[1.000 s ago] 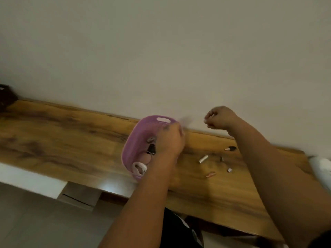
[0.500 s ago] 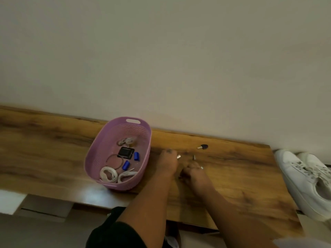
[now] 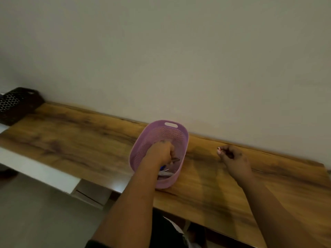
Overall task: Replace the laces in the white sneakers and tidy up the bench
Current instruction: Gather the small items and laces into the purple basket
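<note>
A purple perforated basket (image 3: 172,124) stands on the wooden bench (image 3: 75,138) near the wall. My left hand (image 3: 162,153) is inside the basket, fingers curled around small items, one a dark reddish stick poking out by the fingers. Blue and white bits lie on the basket floor under my wrist. My right hand (image 3: 232,158) hovers over the bench right of the basket, fingers curled, pinching small pieces at the fingertips. The white sneakers are out of view.
A dark perforated basket (image 3: 16,104) sits at the bench's far left end against the wall. A white ledge (image 3: 35,169) and the floor lie below the bench's front edge.
Both hands gathered small items off the bench. The left hand has moved into the purple basket, the right has lifted. The view swung left, so the sneakers left the frame.
</note>
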